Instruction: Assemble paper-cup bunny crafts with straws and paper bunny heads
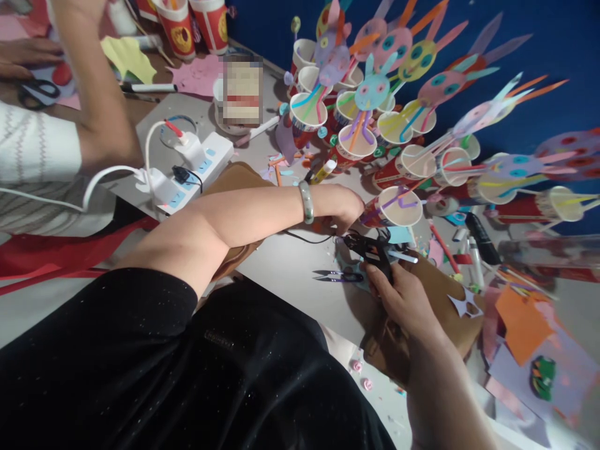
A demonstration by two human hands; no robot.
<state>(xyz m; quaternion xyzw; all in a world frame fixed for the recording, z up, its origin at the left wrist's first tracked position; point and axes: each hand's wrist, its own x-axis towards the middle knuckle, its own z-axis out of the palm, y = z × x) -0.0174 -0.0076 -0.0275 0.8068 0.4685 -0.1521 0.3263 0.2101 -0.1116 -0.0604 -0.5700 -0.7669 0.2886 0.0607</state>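
Observation:
A black hot glue gun is gripped in my right hand, with a pale glue stick poking out of its back. Its nozzle points left, below my left hand. The fingers of that hand curl downward close to the nozzle, and whatever they pinch is hidden from me. Just right of my left hand stands a red paper cup with a purple straw inside. Thread snips lie on the table below the glue gun. The gun's black cord runs left under my wrist.
Several cups with paper rabbits on straws crowd the back. A power strip with plugs sits at left. Beyond it, another person's arm rests near scissors. Coloured paper scraps and a black marker lie right.

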